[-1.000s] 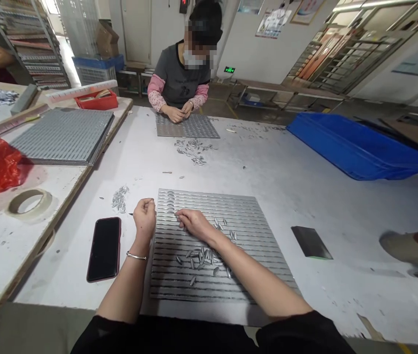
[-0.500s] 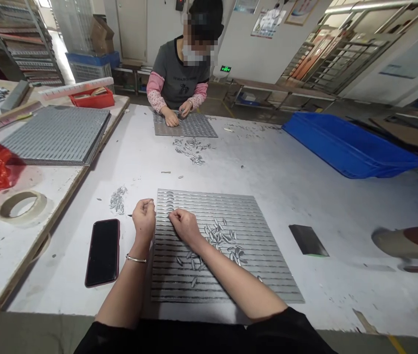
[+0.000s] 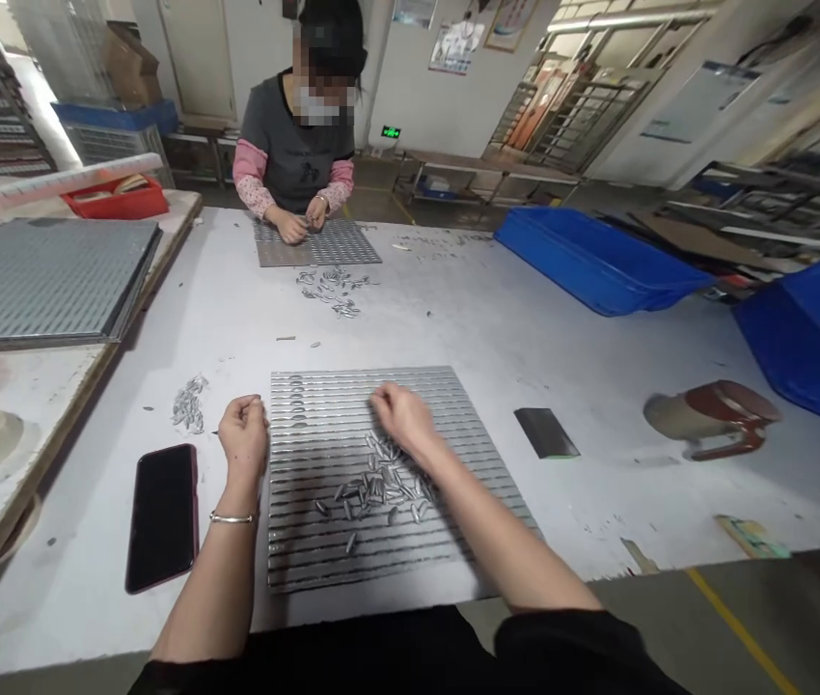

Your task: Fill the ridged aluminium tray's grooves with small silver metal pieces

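The right hand, narrowly pinched, is now drawn toward twelve o'clock on the ridged panel, leaving uncovered the silver pieces at ten; near nine, the left hand is curled, both hands' contents indiscernible.

On the worktop over there, the panel bears loose pieces; the left hand is just beside its left edge, the right hand over it. A phone lies farther left, a mug well to the right, a co-worker beyond.
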### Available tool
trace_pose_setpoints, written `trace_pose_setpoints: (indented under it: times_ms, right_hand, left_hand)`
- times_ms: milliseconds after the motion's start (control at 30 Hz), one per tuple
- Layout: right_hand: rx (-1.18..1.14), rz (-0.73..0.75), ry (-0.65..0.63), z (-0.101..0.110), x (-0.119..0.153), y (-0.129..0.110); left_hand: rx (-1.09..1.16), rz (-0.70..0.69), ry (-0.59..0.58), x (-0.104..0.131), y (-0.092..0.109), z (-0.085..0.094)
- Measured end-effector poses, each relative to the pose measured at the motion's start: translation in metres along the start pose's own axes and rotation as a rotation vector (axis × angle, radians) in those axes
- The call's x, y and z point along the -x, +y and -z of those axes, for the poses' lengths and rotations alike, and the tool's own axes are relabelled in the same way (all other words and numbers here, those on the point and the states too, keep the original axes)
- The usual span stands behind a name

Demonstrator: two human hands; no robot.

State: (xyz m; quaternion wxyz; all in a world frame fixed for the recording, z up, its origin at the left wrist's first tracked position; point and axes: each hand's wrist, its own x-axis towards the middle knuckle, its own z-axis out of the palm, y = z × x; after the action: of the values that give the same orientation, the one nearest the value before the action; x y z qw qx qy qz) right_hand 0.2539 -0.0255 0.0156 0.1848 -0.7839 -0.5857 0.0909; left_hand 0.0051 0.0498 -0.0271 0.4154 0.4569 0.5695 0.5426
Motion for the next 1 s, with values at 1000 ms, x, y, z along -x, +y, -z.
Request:
trace_pose_setpoints:
  times_ms: [1000]
  right_hand:
    - [0.116, 0.565, -0.102, -0.072, 0.014, -0.071]
  left_hand:
    - [0.039, 0.017, -0.004, 0.004, 0.004, -0.001]
